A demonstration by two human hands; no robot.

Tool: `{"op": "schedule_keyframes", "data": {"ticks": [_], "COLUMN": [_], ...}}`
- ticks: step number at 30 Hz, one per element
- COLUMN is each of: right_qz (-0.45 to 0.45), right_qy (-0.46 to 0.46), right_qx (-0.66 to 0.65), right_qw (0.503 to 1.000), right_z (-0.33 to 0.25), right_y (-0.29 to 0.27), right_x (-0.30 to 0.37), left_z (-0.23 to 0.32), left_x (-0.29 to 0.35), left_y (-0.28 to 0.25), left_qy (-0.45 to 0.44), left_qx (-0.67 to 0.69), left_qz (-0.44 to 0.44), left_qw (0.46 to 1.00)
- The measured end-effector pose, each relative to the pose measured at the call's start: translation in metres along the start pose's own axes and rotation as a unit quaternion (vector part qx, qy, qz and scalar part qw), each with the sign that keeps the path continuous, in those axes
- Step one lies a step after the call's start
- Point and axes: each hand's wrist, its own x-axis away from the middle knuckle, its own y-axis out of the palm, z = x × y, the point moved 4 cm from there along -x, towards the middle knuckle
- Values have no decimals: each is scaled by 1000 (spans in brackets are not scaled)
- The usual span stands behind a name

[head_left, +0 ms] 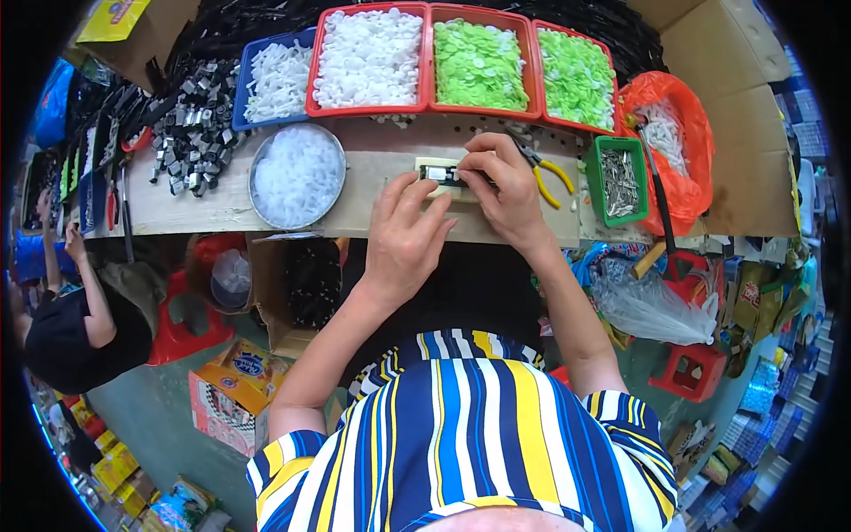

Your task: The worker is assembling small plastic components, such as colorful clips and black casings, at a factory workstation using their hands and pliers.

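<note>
A small cream block [450,191] lies on the work table with a black-and-silver part [436,173] set on it. My left hand [403,235] rests at the block's near left side, fingers curved and apart, the tips close to its edge. At the block's right end my right hand [510,191] pinches with thumb and forefinger at a small black piece [463,178], mostly hidden by the fingers. Yellow-handled pliers [554,182] lie just right of my right hand. Left of my left hand stands a round metal dish [298,176] of translucent white pieces.
Red trays of white [368,58] and green parts [479,64] line the back, beside a blue tray [275,82]. A pile of black-and-silver parts [193,124] lies left. A green basket [618,180] of metal pieces, a hammer [660,199] and an orange bag [691,115] stand right. Another person [75,328] sits far left.
</note>
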Motion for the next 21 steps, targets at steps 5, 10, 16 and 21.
{"op": "schedule_keyframes", "data": {"ticks": [5,10,16,21], "right_qz": [-39,-44,-44,-53], "right_qy": [1,10,24,37], "right_qx": [13,27,5,-26], "right_qw": [999,999,999,998], "right_z": [2,5,9,10], "right_y": [5,5,3,0], "right_x": [-3,-1,0,-1], "left_z": [-10,-15,-15,-11], "left_x": [-6,-6,-8,-10], "left_y": [5,12,16,16], "left_qy": [22,41,46,47], "left_qx": [-2,-5,-8,-34], "left_qz": [-12,-22,-34,-44], "left_qw": [1000,999,998,997]}}
